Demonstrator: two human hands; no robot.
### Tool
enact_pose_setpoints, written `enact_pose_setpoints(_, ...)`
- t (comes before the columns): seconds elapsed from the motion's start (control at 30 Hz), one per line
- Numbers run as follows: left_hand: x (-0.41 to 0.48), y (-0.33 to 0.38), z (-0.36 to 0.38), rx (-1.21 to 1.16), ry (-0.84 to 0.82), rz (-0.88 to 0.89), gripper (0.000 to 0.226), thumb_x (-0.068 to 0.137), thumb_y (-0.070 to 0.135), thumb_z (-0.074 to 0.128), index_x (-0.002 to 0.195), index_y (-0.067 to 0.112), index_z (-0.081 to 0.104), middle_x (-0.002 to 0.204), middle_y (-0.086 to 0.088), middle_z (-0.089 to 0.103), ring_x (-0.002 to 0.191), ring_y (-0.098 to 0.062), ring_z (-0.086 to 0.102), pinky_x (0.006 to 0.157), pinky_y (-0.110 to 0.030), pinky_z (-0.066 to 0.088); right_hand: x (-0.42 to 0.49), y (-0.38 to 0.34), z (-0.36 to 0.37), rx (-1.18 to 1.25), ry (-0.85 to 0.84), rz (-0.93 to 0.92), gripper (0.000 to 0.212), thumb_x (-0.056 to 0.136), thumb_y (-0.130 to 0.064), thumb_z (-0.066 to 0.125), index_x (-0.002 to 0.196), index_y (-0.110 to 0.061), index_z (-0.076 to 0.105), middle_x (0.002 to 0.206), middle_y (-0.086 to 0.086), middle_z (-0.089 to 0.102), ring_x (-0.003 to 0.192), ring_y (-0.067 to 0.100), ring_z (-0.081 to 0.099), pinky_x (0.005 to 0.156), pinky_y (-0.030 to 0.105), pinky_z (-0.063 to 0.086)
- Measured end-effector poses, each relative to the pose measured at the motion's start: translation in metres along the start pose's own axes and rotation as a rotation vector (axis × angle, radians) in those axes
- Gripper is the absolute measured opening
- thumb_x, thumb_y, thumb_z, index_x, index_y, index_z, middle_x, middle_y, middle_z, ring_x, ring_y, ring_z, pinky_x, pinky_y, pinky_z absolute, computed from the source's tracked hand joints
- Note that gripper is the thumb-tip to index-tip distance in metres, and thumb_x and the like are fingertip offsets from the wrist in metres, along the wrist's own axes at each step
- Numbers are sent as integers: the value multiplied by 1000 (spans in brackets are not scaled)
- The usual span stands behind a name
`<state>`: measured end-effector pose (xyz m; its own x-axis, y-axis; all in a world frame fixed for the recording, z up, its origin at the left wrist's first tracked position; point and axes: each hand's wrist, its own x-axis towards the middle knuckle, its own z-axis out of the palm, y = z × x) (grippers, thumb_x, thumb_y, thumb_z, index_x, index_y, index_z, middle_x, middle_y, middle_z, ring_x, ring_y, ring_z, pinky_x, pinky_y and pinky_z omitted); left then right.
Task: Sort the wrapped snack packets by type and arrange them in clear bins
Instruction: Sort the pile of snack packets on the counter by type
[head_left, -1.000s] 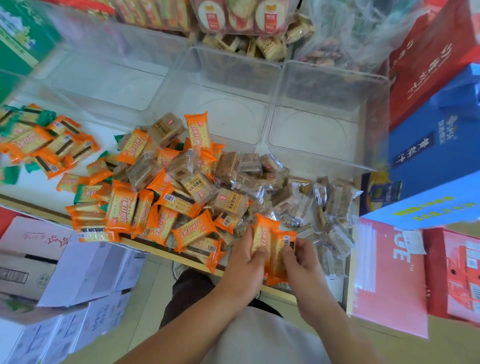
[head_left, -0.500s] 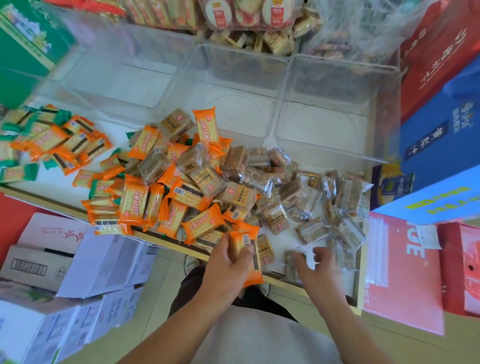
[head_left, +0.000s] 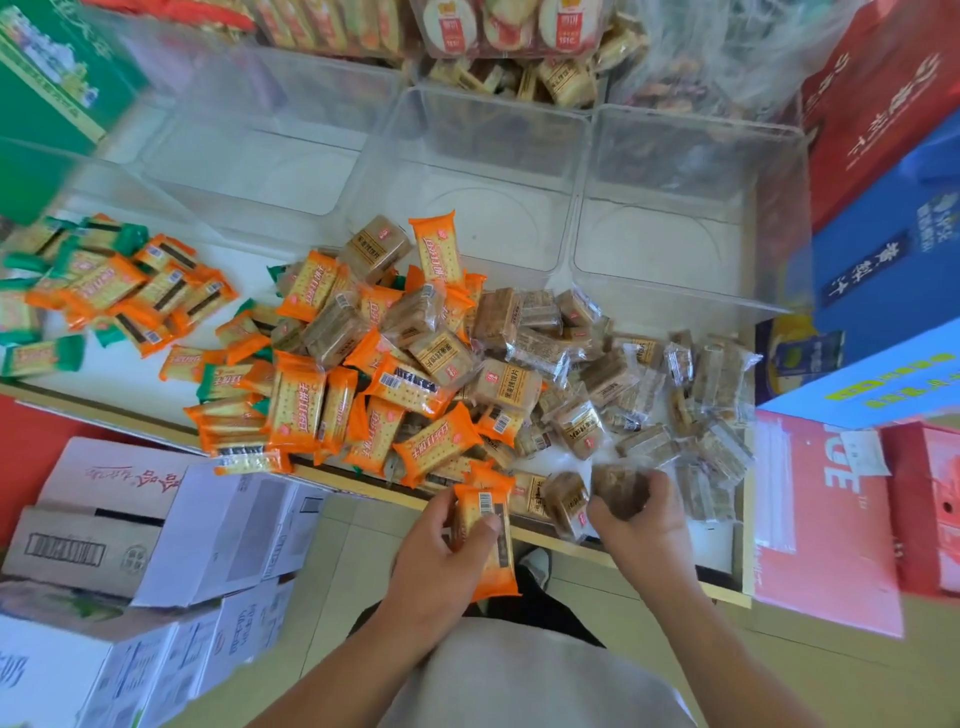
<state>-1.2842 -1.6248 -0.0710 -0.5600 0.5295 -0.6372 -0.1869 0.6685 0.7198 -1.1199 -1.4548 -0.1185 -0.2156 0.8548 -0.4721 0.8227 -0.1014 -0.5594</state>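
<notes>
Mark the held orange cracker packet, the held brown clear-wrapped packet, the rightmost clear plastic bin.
orange cracker packet (head_left: 487, 502), head view, barcode.
brown clear-wrapped packet (head_left: 617, 489), head view, top face.
rightmost clear plastic bin (head_left: 662, 244), head view, bare floor.

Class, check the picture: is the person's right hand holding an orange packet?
No, the right hand grips a brown packet; the left hand holds orange packets.

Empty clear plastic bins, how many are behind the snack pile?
3 empty clear plastic bins, side by side behind the pile of snack packets: left bin, middle bin, right bin. Another may hide in the blur at far left.
</notes>
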Motion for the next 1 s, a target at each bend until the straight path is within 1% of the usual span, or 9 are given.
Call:
enact_pose_setpoints(0.1,-1,0,-9,-8,-40,35,28,91,57,64,117,46,63,103,20,73,91,0,70,89,-36,58,-19,-8,29,-185,-164,-163,63,82,-50,74,131,-23,44,122,-6,51,118,18,50,97,36,49)
enact_pose_setpoints(0.27,1,4,-29,-24,-101,97,21,95,48,66,115,48,63,106,18,72,97,-3,69,90,-39,60,-17,-13,61,-514,-3,-359,80,80,-53,74,144,-22,39,133,-2,52,124,23,51,101,38,47)
enact_pose_setpoints(0.33,2,3,-38,-34,-100,107,22,96,43,67,117,47,63,104,19,72,97,-2,69,88,-35,60,-12,-18,68,-664,37,-495,91,74,-54,77,149,-21,39,133,-1,54,122,25,53,101,41,47)
enact_pose_setpoints(0.43,2,6,-48,-48,-106,117,26,96,41,67,122,42,62,103,19,70,92,5,67,74,-15,53,-2,-31,75,-775,14,-625,87,70,-53,76,145,-26,41,126,-4,59,116,25,56,98,40,46)
enact_pose_setpoints(0.53,4,9,-50,-57,-91,119,22,96,38,68,118,37,65,105,13,70,89,7,66,67,-8,49,8,-39,72,-745,14,-576,80,67,-53,76,138,-29,49,120,-6,63,112,24,60,93,40,48)
enact_pose_setpoints(0.67,3,12,-37,-107,-47,79,21,93,42,70,114,41,67,107,12,71,92,-3,69,80,-25,57,13,-26,60,-653,8,-601,70,58,-47,74,125,-29,61,113,-9,68,106,23,64,90,38,50)
enact_pose_setpoints(0.77,6,7,-19,-141,-76,0,24,89,45,75,112,41,69,107,12,72,91,-5,72,76,-27,58,21,-10,42,-600,-34,-580,74,57,-54,74,126,-28,63,116,-9,69,112,21,64,95,39,49)
enact_pose_setpoints(0.87,15,0,3,-177,-161,-137,29,81,44,81,108,34,74,105,8,77,94,-12,75,81,-37,60,22,1,22,-516,-120,-440,77,64,-69,75,129,-33,56,113,-9,68,109,20,61,93,35,46)
enact_pose_setpoints(1.0,32,8,37,-211,-274,-205,20,92,34,74,110,27,72,101,3,79,99,-16,75,80,-34,56,26,14,-2,-339,-185,-163,79,61,-77,75,123,-37,47,105,-13,60,96,17,64,78,33,53)
